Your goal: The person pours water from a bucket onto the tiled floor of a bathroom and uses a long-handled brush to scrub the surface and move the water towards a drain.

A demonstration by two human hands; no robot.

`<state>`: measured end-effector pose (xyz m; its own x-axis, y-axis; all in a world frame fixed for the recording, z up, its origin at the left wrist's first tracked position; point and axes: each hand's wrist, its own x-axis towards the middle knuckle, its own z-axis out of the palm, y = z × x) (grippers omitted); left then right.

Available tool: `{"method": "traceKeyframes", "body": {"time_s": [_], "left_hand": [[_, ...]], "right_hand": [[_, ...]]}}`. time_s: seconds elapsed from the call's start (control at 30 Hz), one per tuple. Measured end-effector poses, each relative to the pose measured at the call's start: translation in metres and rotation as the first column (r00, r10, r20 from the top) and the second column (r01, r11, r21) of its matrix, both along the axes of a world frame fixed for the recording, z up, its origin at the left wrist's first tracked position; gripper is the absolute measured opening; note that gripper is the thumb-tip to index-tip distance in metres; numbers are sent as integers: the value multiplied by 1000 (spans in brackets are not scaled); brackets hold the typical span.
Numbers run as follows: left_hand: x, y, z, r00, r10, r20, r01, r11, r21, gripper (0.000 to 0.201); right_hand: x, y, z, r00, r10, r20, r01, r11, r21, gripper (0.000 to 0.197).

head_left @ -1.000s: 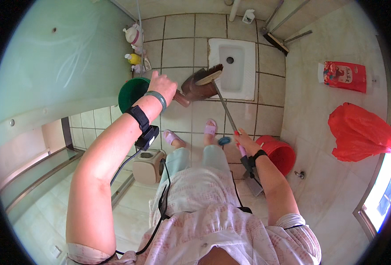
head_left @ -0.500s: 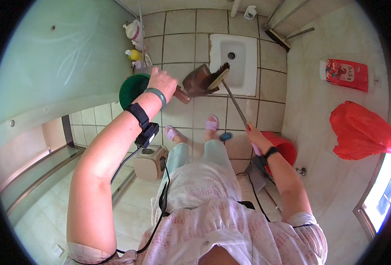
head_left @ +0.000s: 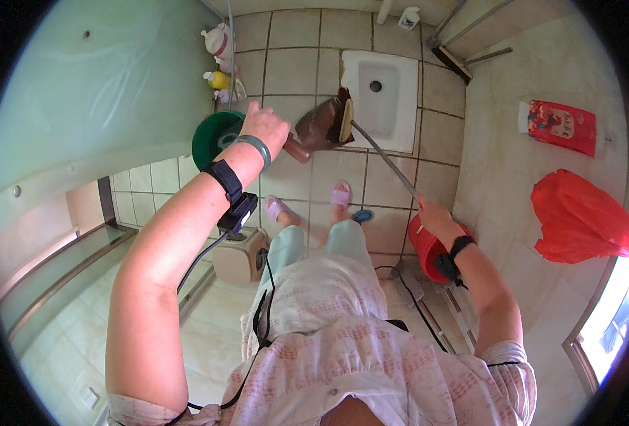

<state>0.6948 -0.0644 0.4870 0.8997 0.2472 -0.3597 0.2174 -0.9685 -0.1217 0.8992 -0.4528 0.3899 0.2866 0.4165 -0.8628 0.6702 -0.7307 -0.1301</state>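
My left hand is closed, seemingly round the handle of a brown dustpan; its fingers are partly hidden. The dustpan lies tilted over the tiles, its open side toward the white squat toilet. My right hand grips the grey stick of a broom. The broom's pale head with dark bristles is at the dustpan's mouth, close to the toilet's left edge. Below my left hand and to its left stands a green bucket.
A red bucket stands beside my right wrist. Several bottles line the glass panel at the far left. A squeegee leans in the far right corner. A red bag and a red packet hang on the right wall.
The broom head has swung left and turned, coming in against the dustpan's mouth. My right hand has moved slightly right and nearer to me. The left hand has barely moved.
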Motion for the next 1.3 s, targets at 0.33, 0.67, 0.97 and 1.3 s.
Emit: {"method": "traceKeyframes", "body": {"time_s": [0.33, 0.67, 0.97, 1.3], "left_hand": [[4, -1, 1, 999, 0, -39, 0, 1000, 2, 7], [17, -5, 8, 993, -16, -113, 17, 1000, 6, 14], [7, -2, 0, 999, -17, -48, 18, 1000, 9, 12], [5, -6, 5, 999, -16, -45, 16, 1000, 8, 12]], "right_hand": [[4, 7, -18, 987, -149, -66, 158, 974, 165, 46], [29, -17, -47, 984, -110, -141, 136, 971, 196, 44], [94, -18, 43, 995, 69, 77, -57, 988, -144, 43], [17, -104, 46, 681, -703, -206, 689, 710, -146, 51]]}}
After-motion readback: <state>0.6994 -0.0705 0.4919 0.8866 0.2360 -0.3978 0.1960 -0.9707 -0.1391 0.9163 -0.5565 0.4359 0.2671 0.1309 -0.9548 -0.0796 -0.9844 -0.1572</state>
